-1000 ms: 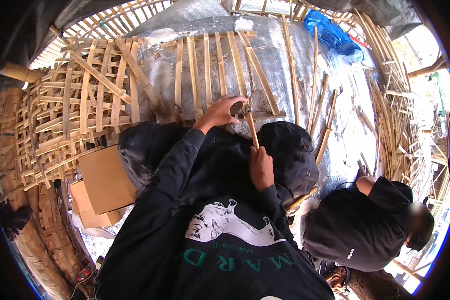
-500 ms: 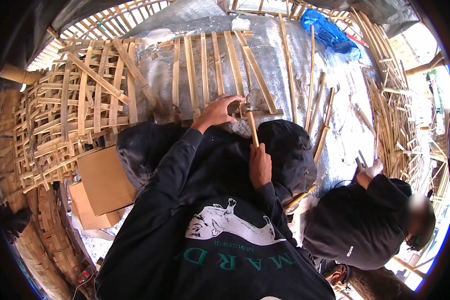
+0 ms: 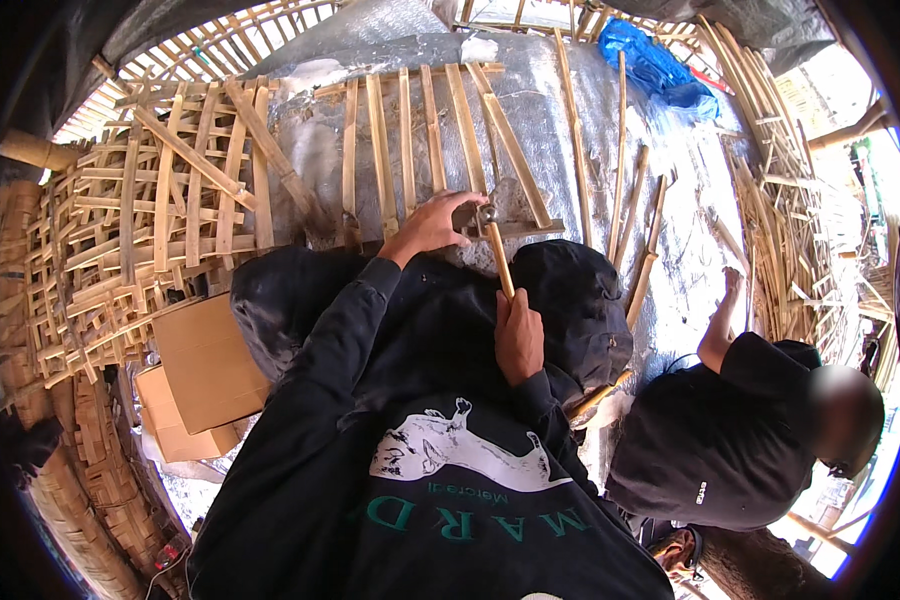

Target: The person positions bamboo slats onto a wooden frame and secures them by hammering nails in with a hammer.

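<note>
My right hand (image 3: 519,338) is closed around the wooden handle of a hammer (image 3: 501,258). The hammer's metal head rests at the lower end of a bamboo slat (image 3: 465,130), where that slat meets a crosswise bamboo strip (image 3: 530,228). My left hand (image 3: 433,226) curves around this joint from the left. Its index finger lies against the slat and its thumb reaches the near side of the strip; whether a nail is there cannot be seen. Several more slats (image 3: 381,150) stand side by side, joined by a far crosswise strip (image 3: 410,80).
Woven bamboo lattice (image 3: 170,190) lies at the left, near cardboard boxes (image 3: 210,360). Loose bamboo poles (image 3: 575,130) lie on the silvery sheet (image 3: 660,150). A blue plastic bag (image 3: 655,70) is far right, beside piled strips (image 3: 790,220). Another person (image 3: 720,430) sits at the right.
The hammer head has come down slightly left and toward the slat's end. My left hand has kept its place. The other person's arm has stretched farther forward.
</note>
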`<state>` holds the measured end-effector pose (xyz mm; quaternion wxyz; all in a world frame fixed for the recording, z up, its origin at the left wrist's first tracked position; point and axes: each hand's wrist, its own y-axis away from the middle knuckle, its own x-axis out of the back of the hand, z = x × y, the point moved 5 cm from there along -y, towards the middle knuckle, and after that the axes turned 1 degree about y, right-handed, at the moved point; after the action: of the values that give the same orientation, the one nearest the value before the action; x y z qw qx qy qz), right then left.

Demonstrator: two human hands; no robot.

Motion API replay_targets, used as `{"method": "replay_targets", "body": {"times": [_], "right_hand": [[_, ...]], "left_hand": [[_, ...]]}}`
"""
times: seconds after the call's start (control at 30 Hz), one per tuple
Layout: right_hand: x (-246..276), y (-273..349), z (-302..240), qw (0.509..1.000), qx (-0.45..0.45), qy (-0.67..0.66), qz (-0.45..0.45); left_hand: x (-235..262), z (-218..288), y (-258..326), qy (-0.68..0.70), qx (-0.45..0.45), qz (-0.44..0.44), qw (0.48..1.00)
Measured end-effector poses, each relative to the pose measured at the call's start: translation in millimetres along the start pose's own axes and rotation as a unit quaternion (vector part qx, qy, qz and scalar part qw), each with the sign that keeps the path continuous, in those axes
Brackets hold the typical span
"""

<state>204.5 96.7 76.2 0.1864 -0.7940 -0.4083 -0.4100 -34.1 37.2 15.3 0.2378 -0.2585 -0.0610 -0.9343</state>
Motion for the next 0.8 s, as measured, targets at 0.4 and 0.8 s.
{"method": "replay_targets", "body": {"times": [0.4, 0.8], "right_hand": [[-7, -1, 17, 0.998, -0.028, -0.043, 0.032], [-6, -14, 23, 0.999, 0.011, -0.027, 0.016]], "left_hand": [[-7, 5, -6, -0.056, -0.062, -0.021, 0.996], [-2, 13, -9, -0.15, -0.114, -0.053, 0.981]]}}
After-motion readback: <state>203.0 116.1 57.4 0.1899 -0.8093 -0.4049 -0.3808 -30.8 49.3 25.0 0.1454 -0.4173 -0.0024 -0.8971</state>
